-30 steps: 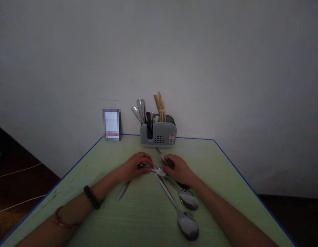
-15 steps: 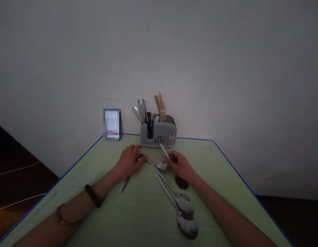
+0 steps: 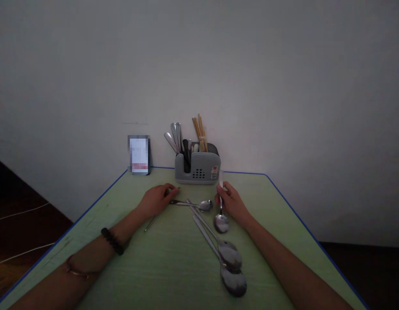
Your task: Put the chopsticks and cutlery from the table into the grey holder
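Note:
My right hand (image 3: 232, 200) is closed around the handle of a metal spoon (image 3: 221, 224), whose bowl points down toward me. My left hand (image 3: 156, 200) has its fingers closed on a thin metal piece of cutlery (image 3: 150, 224); only its narrow handle shows below the palm, and its head is mostly hidden. Between the hands lies a small spoon (image 3: 205, 206), handle toward the left. Two larger spoons lie nearer me, one spoon (image 3: 230, 255) with its bowl partly over the bowl of the other spoon (image 3: 234, 283).
Against the wall stands a grey cutlery holder (image 3: 186, 177) with metal handles (image 3: 176, 133), a black handle and wooden chopsticks (image 3: 201, 131). A phone (image 3: 139, 155) leans upright at the back left. Blue edging borders the green table (image 3: 160, 267).
My right hand has lifted the spoon and turned it, so its bowl now shows below the hand. My left hand has drawn slightly left, its fingers closing and tilting the cutlery beneath.

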A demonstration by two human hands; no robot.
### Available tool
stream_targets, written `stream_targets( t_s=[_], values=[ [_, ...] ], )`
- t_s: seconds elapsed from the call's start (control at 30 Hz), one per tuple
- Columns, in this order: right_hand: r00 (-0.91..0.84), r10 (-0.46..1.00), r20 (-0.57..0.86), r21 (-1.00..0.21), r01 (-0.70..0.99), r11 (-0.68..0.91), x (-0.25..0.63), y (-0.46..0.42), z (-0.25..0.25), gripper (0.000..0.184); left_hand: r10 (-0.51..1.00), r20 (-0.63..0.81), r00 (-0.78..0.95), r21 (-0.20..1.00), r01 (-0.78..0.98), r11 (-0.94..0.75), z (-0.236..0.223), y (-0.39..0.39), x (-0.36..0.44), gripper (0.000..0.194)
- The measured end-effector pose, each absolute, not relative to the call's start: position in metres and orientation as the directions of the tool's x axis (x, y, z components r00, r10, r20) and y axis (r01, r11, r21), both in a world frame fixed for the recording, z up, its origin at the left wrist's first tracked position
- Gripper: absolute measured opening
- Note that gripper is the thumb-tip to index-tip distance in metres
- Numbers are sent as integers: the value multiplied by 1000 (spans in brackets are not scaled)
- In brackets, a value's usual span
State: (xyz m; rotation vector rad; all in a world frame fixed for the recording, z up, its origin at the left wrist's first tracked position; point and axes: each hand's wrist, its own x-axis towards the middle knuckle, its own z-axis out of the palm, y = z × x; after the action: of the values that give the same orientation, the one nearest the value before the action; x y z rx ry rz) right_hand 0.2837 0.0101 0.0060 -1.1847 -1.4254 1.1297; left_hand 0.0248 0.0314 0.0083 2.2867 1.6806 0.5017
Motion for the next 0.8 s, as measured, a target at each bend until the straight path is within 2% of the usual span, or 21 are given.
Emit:
stream_targets(
  t_s=[0.23,0.33,0.43,0.53,0.67,0.8],
  values=[
    [4,996,84,-996,33,83,282,11,5,34,952,100,288,633,720,-285,3,36,20,39],
    [-67,994,91,-989,113,99,282,13,2,31,950,99,296,763,590,-263,-1,36,20,30],
    [-154,977,146,-943,278,185,281,10,0,24,936,116,333,873,415,-256,-4,35,21,36],
    [-224,953,203,-856,432,284,278,5,1,18,914,132,383,905,329,-269,-4,33,23,43],
    [-296,926,236,-701,607,373,273,-2,3,14,902,144,407,896,334,-293,-3,31,23,43],
    [-319,897,306,-588,678,442,271,-3,1,13,900,141,413,883,359,-304,-4,31,22,38]
  ],
)
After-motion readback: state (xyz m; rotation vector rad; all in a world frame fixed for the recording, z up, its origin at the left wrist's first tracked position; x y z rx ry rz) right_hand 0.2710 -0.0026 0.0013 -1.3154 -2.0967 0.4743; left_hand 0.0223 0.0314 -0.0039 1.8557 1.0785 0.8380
